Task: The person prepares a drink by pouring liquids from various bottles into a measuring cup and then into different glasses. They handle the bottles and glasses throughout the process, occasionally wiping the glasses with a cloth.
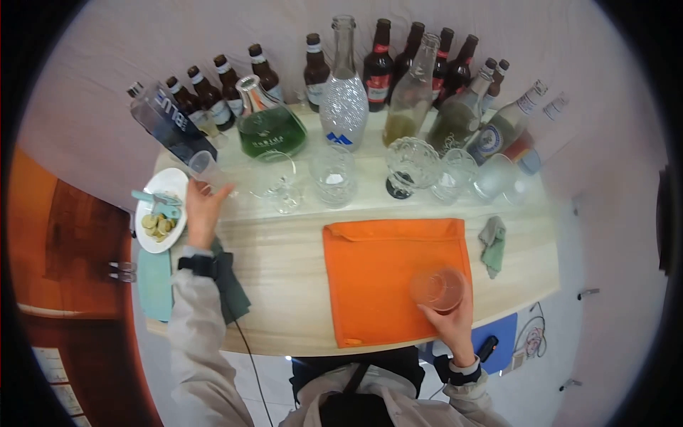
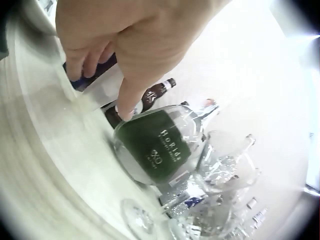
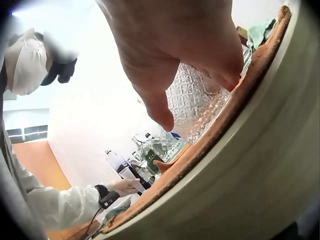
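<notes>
My right hand [image 1: 454,324] grips a clear, diamond-textured drinking glass [image 1: 442,290] over the front right of an orange cloth [image 1: 384,263]. Thumb and fingers lie on opposite sides of this glass [image 3: 192,100] in the right wrist view. At the far left, my left hand [image 1: 204,213] is beside a small translucent cup [image 1: 203,163], its thumb spread to the right. In the left wrist view the cup [image 2: 104,90] appears between the spread thumb and the fingers, whose tips are partly hidden. A dark blue bottle [image 1: 167,117] stands just behind the cup.
A white oval plate [image 1: 151,238] holds yellowish slices and a teal-handled utensil [image 1: 160,198]. Stemware and tumblers [image 1: 333,178] line the middle, before a green decanter [image 1: 272,132] and several bottles [image 1: 316,75]. A grey-green rag [image 1: 492,245] lies right; dark cloth [image 1: 231,285] lies left.
</notes>
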`<state>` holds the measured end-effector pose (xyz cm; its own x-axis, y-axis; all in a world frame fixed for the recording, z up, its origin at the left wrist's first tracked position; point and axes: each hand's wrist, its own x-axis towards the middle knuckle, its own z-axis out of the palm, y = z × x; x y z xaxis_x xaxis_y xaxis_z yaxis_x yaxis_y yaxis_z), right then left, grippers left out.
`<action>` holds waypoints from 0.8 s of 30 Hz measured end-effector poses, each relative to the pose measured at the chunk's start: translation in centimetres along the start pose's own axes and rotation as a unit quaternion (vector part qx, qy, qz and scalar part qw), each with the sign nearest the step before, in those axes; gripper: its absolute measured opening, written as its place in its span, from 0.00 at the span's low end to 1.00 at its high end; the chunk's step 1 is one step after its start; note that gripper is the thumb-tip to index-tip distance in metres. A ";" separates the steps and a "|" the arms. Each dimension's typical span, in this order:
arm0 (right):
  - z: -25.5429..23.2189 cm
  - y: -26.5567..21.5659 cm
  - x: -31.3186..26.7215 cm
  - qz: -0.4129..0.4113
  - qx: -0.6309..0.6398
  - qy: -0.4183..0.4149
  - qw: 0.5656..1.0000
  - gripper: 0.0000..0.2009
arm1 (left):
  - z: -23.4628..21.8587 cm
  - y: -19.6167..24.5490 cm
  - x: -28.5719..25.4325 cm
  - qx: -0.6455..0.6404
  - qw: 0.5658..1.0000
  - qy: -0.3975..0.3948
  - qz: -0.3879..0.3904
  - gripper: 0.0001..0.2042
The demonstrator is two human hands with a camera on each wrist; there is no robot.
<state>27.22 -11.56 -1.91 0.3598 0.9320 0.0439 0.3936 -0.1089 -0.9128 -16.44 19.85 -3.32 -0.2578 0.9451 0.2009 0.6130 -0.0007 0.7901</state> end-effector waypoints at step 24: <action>-0.5 -4.5 1.7 -0.193 -0.322 -0.009 0.927 0.41 | 8.4 9.4 -14.9 -0.072 0.945 -0.258 0.188 0.22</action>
<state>26.47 -9.69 2.43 0.0764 0.9494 0.3046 0.9157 0.0541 -0.3983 -0.58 8.51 -3.80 0.3798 0.9026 0.2026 0.4716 -0.3773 0.7970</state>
